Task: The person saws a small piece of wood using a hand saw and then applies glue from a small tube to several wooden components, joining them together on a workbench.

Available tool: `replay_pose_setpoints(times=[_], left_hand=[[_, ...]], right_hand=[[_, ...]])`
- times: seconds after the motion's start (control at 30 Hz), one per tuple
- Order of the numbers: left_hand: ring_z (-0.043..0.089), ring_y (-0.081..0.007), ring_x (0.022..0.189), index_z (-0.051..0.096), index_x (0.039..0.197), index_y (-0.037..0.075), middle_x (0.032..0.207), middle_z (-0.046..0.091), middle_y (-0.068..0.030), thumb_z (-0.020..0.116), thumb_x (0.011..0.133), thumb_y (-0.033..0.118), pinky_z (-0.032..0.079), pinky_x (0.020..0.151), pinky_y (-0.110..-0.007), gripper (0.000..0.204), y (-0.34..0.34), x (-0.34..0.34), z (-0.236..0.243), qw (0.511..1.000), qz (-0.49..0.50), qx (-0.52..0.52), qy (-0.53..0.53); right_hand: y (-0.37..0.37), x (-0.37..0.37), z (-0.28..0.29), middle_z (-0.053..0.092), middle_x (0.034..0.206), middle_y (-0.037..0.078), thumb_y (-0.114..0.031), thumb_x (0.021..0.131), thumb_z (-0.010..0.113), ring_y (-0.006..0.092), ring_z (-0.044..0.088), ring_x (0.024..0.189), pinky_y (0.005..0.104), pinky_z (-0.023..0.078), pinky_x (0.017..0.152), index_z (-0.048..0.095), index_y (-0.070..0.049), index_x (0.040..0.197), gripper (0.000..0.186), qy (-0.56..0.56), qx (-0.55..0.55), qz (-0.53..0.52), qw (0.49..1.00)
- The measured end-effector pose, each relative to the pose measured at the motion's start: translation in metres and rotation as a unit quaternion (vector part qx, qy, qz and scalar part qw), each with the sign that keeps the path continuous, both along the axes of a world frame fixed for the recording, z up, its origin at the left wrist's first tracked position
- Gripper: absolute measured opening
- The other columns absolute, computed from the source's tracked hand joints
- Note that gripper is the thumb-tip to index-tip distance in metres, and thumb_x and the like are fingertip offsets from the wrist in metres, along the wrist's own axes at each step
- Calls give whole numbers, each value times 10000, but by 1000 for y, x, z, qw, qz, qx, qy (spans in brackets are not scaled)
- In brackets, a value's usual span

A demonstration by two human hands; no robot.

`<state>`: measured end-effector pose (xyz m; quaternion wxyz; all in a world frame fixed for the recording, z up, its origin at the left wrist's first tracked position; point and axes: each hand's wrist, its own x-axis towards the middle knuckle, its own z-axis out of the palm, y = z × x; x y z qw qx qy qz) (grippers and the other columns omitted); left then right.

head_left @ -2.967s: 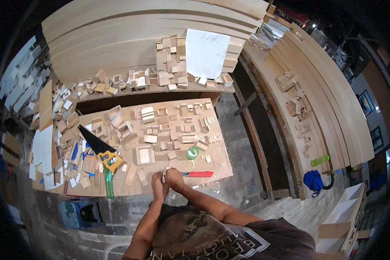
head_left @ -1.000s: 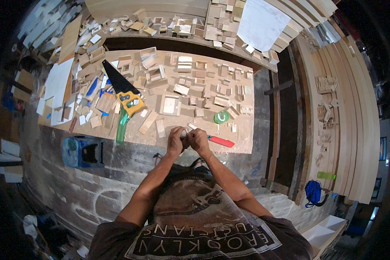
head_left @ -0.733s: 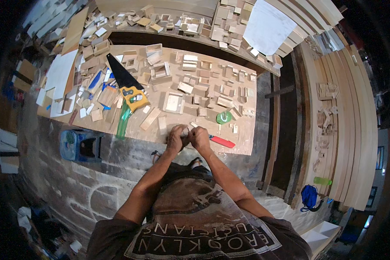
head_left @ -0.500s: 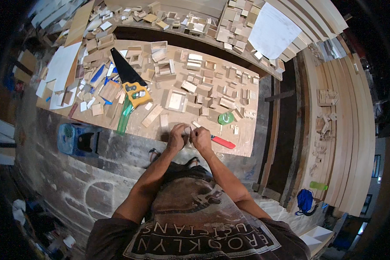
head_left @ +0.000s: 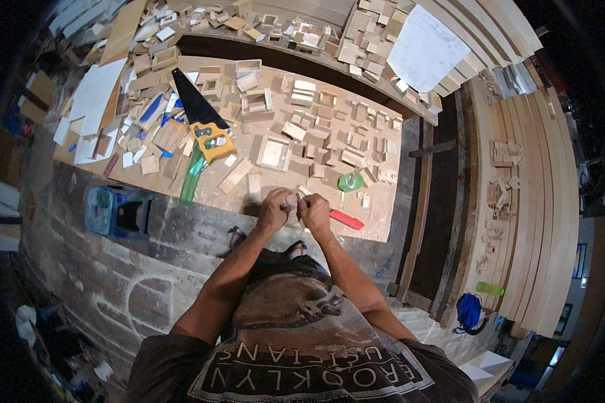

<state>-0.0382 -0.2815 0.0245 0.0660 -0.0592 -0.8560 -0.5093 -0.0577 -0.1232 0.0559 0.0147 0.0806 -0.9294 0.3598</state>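
Close together at the table's near edge, both my hands have their fingers closed. My left hand (head_left: 274,210) is curled with its fingertips pressed together; what it grips is too small to make out. A short gap to the right, my right hand (head_left: 314,213) is pinched, and its fingers hide whatever is in them. A red-handled tool (head_left: 347,219) lies just right of my right hand, partly covered by it. Ahead of my left hand rests a flat wooden strip (head_left: 254,189). A round green container (head_left: 350,181) stands to the right, beyond the red handle.
A handsaw (head_left: 212,138) with a yellow handle lies on the left over a green strip (head_left: 193,176), beside piled wood scraps (head_left: 171,136). Many small wooden boxes and blocks (head_left: 274,152) cover the wooden tabletop (head_left: 215,191). A blue stool (head_left: 117,211) stands at the left on the floor.
My hands have drawn slightly apart. The pale wooden piece that showed beyond my right fingers is no longer visible there. The tools on the table stay where they were.
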Motion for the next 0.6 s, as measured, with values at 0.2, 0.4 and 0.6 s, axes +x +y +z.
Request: replay_pose_setpoints(times=[0.2,0.4,0.6], left_hand=[[589,-360,1151,634,1179,-34,1234,608,-201,759,723,-47,506,941,-397,473,-2,0,-4,1000,-10,4,-12],[571,-357,1169,640,1166,-26,1235,608,-195,763,719,-32,487,973,-400,463,1,-1,-12,999,-3,21,-36],[558,-356,1182,642,1152,-26,1231,612,-189,760,717,-23,470,997,-404,450,0,-1,-11,999,-4,7,-34]], right_hand=[[3,-3,-6,653,793,245,-69,821,655,400,645,720,445,519,695,703,30,829,110,-11,-32,40,999],[7,-5,-2,660,821,237,-52,831,638,395,649,786,439,516,735,704,33,842,107,-17,-48,69,996],[6,-3,-2,660,818,234,-72,837,636,385,653,773,434,517,728,708,31,852,126,-11,-62,56,996]])
